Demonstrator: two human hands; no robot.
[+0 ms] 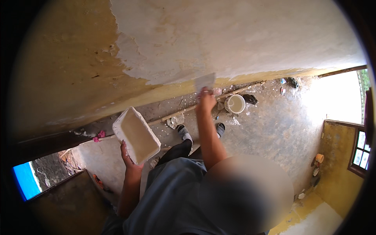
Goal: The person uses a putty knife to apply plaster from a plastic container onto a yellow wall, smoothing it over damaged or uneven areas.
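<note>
My left hand (131,161) grips a rectangular plastic tub (149,126) by its near corner, thumb on the outer wall. The tub's rim is smeared white, and a pale, smooth paste covers its bottom. Ahead and to the right, my right hand (206,102) is closed round a wide-bladed putty knife (205,80); its handle is mostly hidden by the fingers. The blade lies at or very near the lower part of the wall (243,43); whether it touches I cannot tell. Whitish coating covers much of this wall, while the left part shows ochre paint with a ragged border.
A white bucket (235,104) stands on the floor right of my feet. A long pole (178,112) lies along the wall's foot among white crumbs and scraps. Pink rag-like bits (100,134) lie at left. A bright doorway (340,96) opens at right, near a window (360,150).
</note>
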